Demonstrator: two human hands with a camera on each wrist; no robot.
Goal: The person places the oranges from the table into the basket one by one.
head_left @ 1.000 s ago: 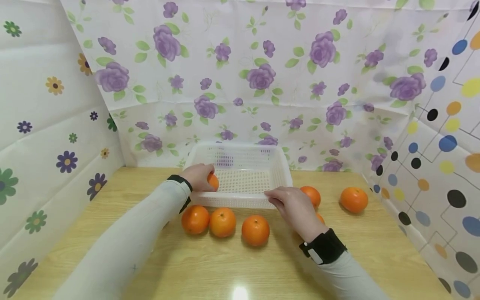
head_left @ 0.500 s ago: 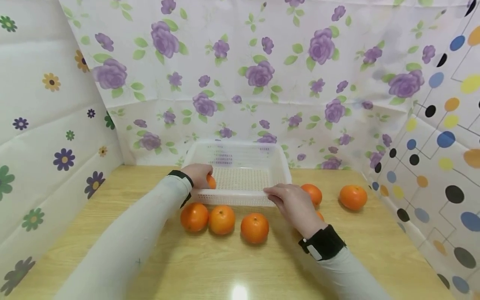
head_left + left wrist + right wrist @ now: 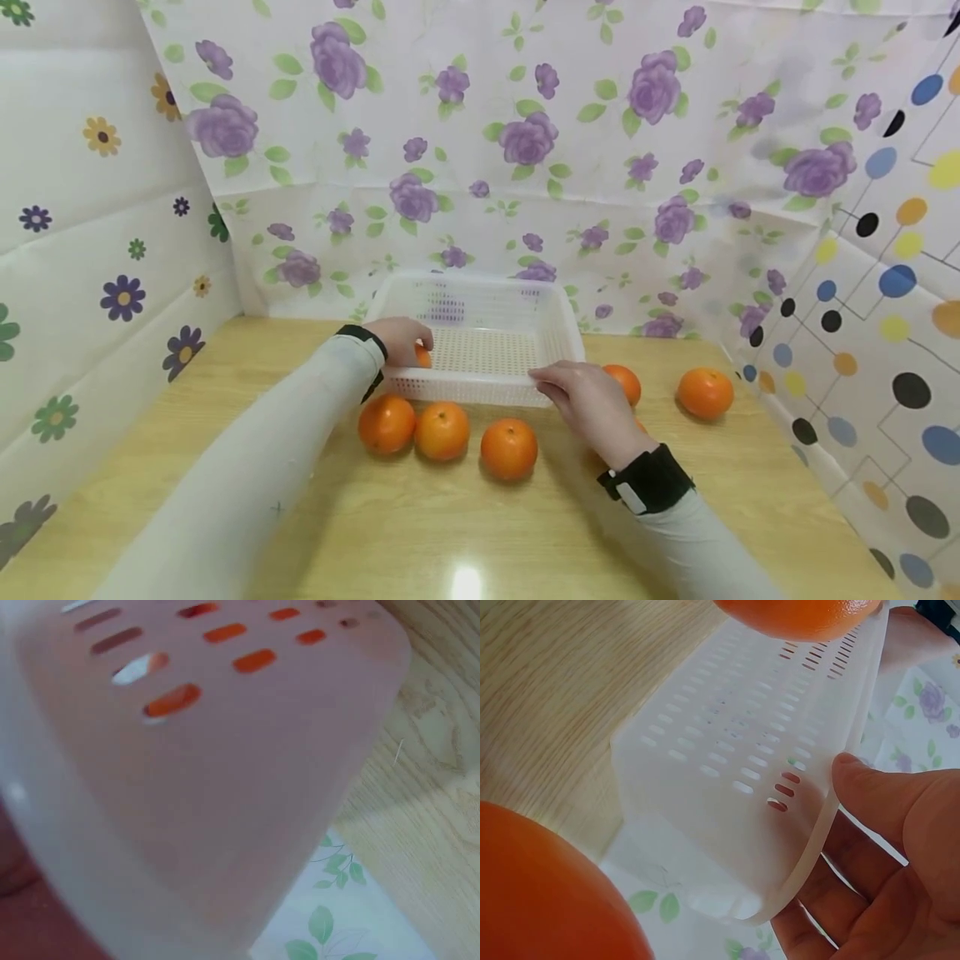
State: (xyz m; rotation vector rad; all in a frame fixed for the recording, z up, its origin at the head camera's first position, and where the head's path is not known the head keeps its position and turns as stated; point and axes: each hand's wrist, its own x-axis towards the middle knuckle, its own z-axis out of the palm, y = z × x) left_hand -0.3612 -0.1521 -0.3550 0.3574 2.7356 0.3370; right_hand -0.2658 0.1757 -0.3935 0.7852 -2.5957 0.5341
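At the far left hangs a white cloth (image 3: 67, 250) printed with small flowers. Clock directions run from the middle of the white plastic basket (image 3: 465, 387), twelve at its back. A pale sleeve (image 3: 247, 475) comes in from eight o'clock to the left hand (image 3: 399, 340), which reaches over the basket's rim near nine o'clock; its fingers curl round the held orange (image 3: 422, 357), inside the basket at its left side and mostly hidden. On the wooden table (image 3: 420, 533) in front, a first orange (image 3: 386, 424) lies at eight o'clock, a second orange (image 3: 442, 431) close beside it at seven, and a third orange (image 3: 509, 449) slightly apart, between five and six. A rose-patterned curtain (image 3: 480, 225) stands behind at twelve. At four o'clock the right hand (image 3: 592, 407) pinches the basket's rim, thumb outside, fingers behind the wall. Just past it at three-thirty a fourth orange (image 3: 624, 383) is partly covered; a lone orange (image 3: 705, 393) sits farther right, at three. A dotted cloth (image 3: 892, 333) closes the right side.
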